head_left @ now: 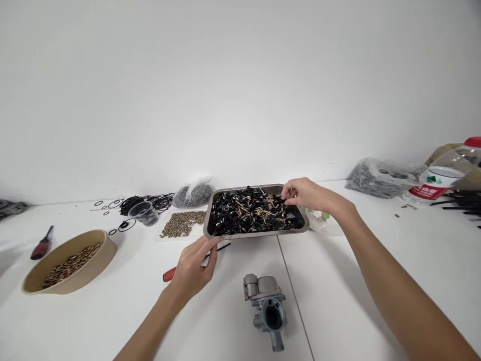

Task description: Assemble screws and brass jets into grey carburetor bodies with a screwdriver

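A metal tray point(257, 235) full of small black parts and brass-coloured pins sits ahead of me. At its front left corner my left hand point(195, 263) is closed on the rim, thumb and fingers pinched there. A red-handled screwdriver point(170, 274) passes behind that hand, its dark shaft showing on the other side. My right hand point(300, 193) is at the tray's back right corner, fingers curled together over the contents; whatever is between the fingertips is hidden. Nearer to me, a grey metal carburetor point(267, 306) rests on the white table, its round bore facing me.
Left of the tray are small brass parts point(183, 223), a bag of dark parts point(193, 194), a plastic cup point(144, 214), black rubber rings point(127, 224), a beige bowl point(108, 250) of brass pieces and another screwdriver point(42, 246). At right stand a bag point(379, 178) and a labelled plastic jug point(432, 185).
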Motion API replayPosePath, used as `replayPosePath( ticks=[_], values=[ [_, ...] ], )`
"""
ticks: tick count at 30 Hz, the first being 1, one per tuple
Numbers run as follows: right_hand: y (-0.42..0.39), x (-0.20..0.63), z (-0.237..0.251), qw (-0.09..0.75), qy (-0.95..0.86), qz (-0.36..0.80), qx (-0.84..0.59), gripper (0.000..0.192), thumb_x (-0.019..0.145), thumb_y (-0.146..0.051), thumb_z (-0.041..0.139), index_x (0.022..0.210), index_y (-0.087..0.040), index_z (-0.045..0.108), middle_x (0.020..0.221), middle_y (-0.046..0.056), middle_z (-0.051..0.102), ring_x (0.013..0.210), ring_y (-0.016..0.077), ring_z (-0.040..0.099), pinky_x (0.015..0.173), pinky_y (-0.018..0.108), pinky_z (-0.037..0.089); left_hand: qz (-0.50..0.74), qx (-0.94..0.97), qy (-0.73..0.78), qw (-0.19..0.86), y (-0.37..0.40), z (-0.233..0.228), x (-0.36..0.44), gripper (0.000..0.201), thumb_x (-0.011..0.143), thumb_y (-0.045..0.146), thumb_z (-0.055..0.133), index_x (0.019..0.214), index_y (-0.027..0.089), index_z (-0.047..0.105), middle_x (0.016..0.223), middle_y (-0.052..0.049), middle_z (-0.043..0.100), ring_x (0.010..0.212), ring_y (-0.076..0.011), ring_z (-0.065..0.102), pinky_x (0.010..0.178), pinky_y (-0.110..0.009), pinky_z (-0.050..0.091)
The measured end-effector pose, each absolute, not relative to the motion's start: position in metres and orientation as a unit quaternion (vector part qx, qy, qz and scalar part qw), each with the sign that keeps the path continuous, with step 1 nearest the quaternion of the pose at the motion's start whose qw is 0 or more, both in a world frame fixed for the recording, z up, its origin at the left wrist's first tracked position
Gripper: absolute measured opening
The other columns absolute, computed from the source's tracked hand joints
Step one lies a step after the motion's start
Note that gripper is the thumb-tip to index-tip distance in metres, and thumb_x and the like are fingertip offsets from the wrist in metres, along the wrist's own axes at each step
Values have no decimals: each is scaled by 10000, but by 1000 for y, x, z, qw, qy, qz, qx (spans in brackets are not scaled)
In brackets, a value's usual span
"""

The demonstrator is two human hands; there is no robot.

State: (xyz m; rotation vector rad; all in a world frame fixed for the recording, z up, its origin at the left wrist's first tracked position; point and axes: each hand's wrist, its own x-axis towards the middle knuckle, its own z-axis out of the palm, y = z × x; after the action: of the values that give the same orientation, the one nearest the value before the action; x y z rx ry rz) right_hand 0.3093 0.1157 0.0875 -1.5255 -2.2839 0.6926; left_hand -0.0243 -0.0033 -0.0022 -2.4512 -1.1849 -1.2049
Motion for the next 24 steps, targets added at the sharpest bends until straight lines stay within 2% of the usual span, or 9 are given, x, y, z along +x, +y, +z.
replayPosePath(
  ticks=[3, 7, 13, 18, 24],
  values=[
    [110, 303, 92, 211, -796, 277, -496, 94, 814, -243, 667, 883, -182, 685, 935, 35, 669, 820, 135, 630, 695, 228, 485, -415, -821, -384, 81, -5, -1, -21, 336, 847, 19, 524, 1122, 205, 576, 813, -40, 662, 731, -132, 622, 645, -225, 484],
    [109, 291, 88, 229, -795, 299, -475, 120, 824, -263, 663, 899, -175, 696, 912, 48, 676, 796, 141, 635, 672, 234, 490, -435, -814, -379, 68, -8, 0, -17, 367, 840, 2, 522, 1131, 217, 578, 769, -27, 647, 701, -131, 610, 629, -230, 482],
    [109, 281, 82, 199, -805, 284, -482, 88, 816, -191, 637, 858, -182, 714, 907, 45, 678, 739, 131, 612, 618, 231, 460, -445, -809, -378, 63, -7, -3, -14, 345, 838, 3, 523, 1102, 213, 596, 729, -15, 643, 650, -125, 606, 588, -222, 485],
    [113, 285, 78, 164, -812, 272, -490, 72, 782, -191, 664, 820, -177, 724, 853, 41, 671, 647, 121, 576, 546, 235, 413, -457, -792, -392, 103, -5, -4, -14, 297, 836, 15, 544, 1046, 211, 621, 719, -3, 654, 619, -109, 607, 574, -209, 478],
    [127, 289, 59, 151, -827, 255, -479, 68, 772, -149, 658, 795, -151, 722, 857, 60, 663, 602, 105, 538, 529, 234, 380, -450, -786, -398, 145, -9, 2, -7, 275, 818, 9, 575, 1001, 202, 648, 687, 17, 653, 587, -86, 599, 551, -182, 471]
  ],
)
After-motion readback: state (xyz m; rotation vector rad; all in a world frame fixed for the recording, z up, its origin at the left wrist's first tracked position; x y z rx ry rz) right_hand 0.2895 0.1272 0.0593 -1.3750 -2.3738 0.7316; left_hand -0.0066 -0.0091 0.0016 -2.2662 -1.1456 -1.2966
